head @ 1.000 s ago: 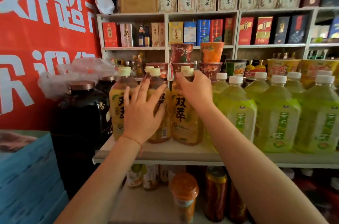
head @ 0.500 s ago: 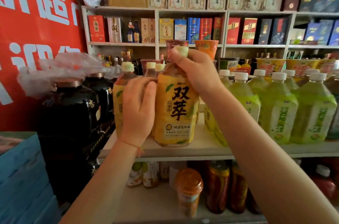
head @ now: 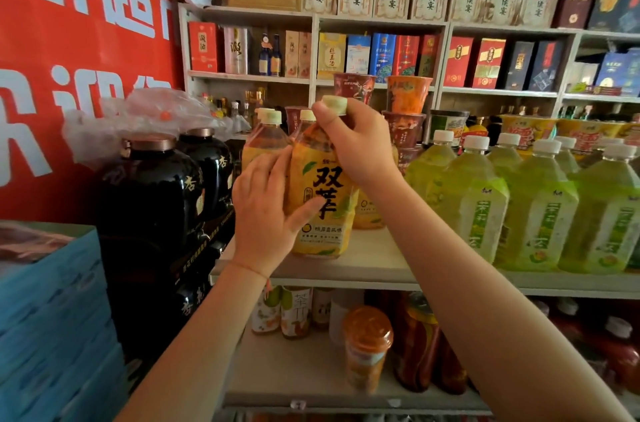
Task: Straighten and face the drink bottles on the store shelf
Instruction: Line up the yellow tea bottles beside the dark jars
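Head view: a person's right hand (head: pixel 360 148) grips the neck of a yellow-labelled drink bottle (head: pixel 323 200), fingers curled round it just under the pale cap (head: pixel 334 105), thumb pressed against the near side of the neck. The bottle stands upright at the front edge of the white store shelf (head: pixel 377 269), its label with large black characters turned toward the camera. The left hand (head: pixel 266 214) rests against the bottle's left flank; its fingers lie close together along the side while the thumb stretches across the lower label, so the hand cups the body of the bottle. Behind it stand further yellow bottles (head: pixel 265 141) of the same kind, packed close, their caps showing above the left hand. To the right along the same shelf runs a row of green tea bottles (head: pixel 540 210) with white caps, upright and touching one another. Dark ceramic jars (head: pixel 152 200) stand just left of the shelf under a sheet of clear plastic (head: pixel 138 120), before a red banner (head: pixel 69 58). Stacked instant-noodle cups (head: pixel 407 110) rise behind the bottles, and boxed liquor (head: pixel 381 54) fills the wall shelves beyond. On the lower shelf sits an orange-lidded jar (head: pixel 367 349)
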The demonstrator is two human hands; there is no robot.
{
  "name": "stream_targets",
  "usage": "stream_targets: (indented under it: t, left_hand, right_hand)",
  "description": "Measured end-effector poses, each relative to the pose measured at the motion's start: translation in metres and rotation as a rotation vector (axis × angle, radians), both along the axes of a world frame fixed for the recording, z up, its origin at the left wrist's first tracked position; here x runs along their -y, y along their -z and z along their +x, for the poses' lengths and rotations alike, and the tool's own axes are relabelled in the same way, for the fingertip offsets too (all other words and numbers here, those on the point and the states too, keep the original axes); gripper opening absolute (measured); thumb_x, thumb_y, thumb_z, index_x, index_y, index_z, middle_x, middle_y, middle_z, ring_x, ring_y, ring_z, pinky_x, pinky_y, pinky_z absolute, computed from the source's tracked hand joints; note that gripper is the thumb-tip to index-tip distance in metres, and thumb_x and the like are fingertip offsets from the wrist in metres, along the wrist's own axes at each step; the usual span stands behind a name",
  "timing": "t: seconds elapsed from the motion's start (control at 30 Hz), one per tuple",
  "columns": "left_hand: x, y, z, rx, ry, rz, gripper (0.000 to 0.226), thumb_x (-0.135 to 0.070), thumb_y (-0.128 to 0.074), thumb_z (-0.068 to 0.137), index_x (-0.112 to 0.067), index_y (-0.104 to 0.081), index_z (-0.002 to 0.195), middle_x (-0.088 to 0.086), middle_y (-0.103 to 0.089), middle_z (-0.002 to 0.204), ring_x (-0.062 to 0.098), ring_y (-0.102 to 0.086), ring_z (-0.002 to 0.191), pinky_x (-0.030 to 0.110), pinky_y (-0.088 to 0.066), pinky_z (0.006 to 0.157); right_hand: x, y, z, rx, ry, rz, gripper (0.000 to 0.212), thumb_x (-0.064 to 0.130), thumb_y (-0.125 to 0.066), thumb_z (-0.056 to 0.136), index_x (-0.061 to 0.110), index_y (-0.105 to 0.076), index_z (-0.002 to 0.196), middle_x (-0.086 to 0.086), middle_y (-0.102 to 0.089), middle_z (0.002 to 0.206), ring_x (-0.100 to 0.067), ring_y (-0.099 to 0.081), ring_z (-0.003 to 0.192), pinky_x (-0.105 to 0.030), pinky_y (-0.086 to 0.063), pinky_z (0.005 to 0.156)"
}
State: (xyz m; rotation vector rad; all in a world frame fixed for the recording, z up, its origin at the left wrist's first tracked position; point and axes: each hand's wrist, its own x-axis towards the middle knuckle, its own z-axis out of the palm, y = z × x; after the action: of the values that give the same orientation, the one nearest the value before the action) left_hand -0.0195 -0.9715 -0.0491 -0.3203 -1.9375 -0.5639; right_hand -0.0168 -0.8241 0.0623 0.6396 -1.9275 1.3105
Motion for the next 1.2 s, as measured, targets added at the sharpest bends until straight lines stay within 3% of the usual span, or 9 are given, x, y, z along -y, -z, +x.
stream_targets:
  t: [0.13,0.33,0.47,0.6,0.67,0.73,0.9,1.0,1.2]
  left_hand:
    - [-0.005,0.006,0.000,-0.009,-0.029,-0.007,0.092,-0.079,-0.031,0.091,-0.009,-0.041,0.150,0.011,-0.045,0.151,0.029,-0.034,0.145,0.045,-0.020,0.121]
    - [-0.016,0.002,0.000,-0.039,-0.056,0.028,0.086,-0.064,-0.051,0.087,-0.015,-0.029,0.155,0.012,-0.040,0.155,0.030,-0.031,0.147,0.058,-0.025,0.118]
    - [-0.036,-0.017,0.003,-0.110,-0.071,-0.009,0.082,-0.058,-0.056,0.087,-0.010,-0.038,0.151,0.013,-0.043,0.153,0.030,-0.034,0.146,0.054,-0.025,0.120]
    - [-0.053,-0.030,0.001,-0.127,-0.160,-0.147,0.069,-0.060,-0.058,0.087,-0.024,-0.052,0.145,0.019,-0.046,0.147,0.038,-0.039,0.140,0.057,-0.027,0.116]
    - [-0.053,-0.030,-0.003,-0.132,-0.197,-0.169,0.059,-0.058,-0.060,0.085,-0.028,-0.061,0.136,0.021,-0.050,0.141,0.039,-0.043,0.134,0.059,-0.028,0.115]
    - [-0.052,-0.029,-0.005,-0.150,-0.206,-0.161,0.054,-0.055,-0.062,0.085,-0.026,-0.066,0.129,0.023,-0.053,0.137,0.040,-0.046,0.130,0.058,-0.029,0.114]
    - [-0.055,-0.026,-0.008,-0.215,-0.227,-0.159,0.049,-0.050,-0.065,0.085,-0.024,-0.069,0.126,0.025,-0.055,0.135,0.040,-0.049,0.125,0.055,-0.036,0.106]
    - [-0.056,-0.024,-0.009,-0.227,-0.240,-0.167,0.049,-0.050,-0.065,0.085,-0.024,-0.069,0.126,0.025,-0.055,0.135,0.040,-0.051,0.124,0.053,-0.037,0.102]
    - [-0.054,-0.025,-0.009,-0.215,-0.243,-0.158,0.049,-0.051,-0.064,0.085,-0.024,-0.069,0.127,0.024,-0.054,0.137,0.040,-0.052,0.123,0.050,-0.036,0.102]
  right_hand:
    - [0.002,0.011,-0.009,0.022,0.003,0.026,0.036,0.046,-0.061,0.095,0.011,-0.069,0.091,0.001,-0.071,0.079,-0.013,-0.067,0.073,-0.036,-0.056,0.069]
    - [0.007,0.015,-0.018,0.086,-0.002,0.051,0.031,0.046,-0.061,0.095,0.017,-0.068,0.088,0.005,-0.071,0.080,-0.009,-0.066,0.074,-0.032,-0.058,0.071]
    - [0.002,0.015,-0.019,0.052,-0.023,-0.023,0.050,0.037,-0.043,0.105,0.006,-0.061,0.070,-0.007,-0.060,0.068,-0.008,-0.054,0.067,-0.028,-0.045,0.067]
    - [-0.028,0.017,-0.038,0.085,0.191,-0.137,0.024,0.017,-0.044,0.102,0.008,-0.063,0.114,-0.008,-0.057,0.111,-0.013,-0.051,0.099,-0.030,-0.044,0.085]
    - [-0.043,0.022,-0.053,0.165,0.331,-0.088,0.040,0.010,-0.047,0.097,0.014,-0.048,0.137,-0.009,-0.043,0.130,-0.018,-0.044,0.112,-0.027,-0.037,0.090]
    - [-0.050,0.027,-0.067,0.214,0.402,0.042,0.055,0.014,-0.052,0.094,0.022,-0.036,0.147,-0.014,-0.038,0.135,-0.029,-0.040,0.119,-0.032,-0.037,0.095]
    - [-0.046,0.037,-0.090,0.352,0.454,0.407,0.070,0.038,-0.066,0.091,0.041,-0.029,0.150,-0.022,-0.022,0.152,-0.043,-0.023,0.139,-0.049,-0.036,0.109]
    - [-0.040,0.042,-0.095,0.354,0.525,0.478,0.070,0.040,-0.067,0.091,0.043,-0.028,0.149,-0.023,-0.012,0.157,-0.046,-0.021,0.137,-0.048,-0.040,0.103]
    - [-0.042,0.045,-0.087,0.272,0.585,0.507,0.067,0.043,-0.065,0.091,0.041,-0.029,0.148,-0.022,-0.017,0.154,-0.045,-0.026,0.132,-0.045,-0.045,0.094]
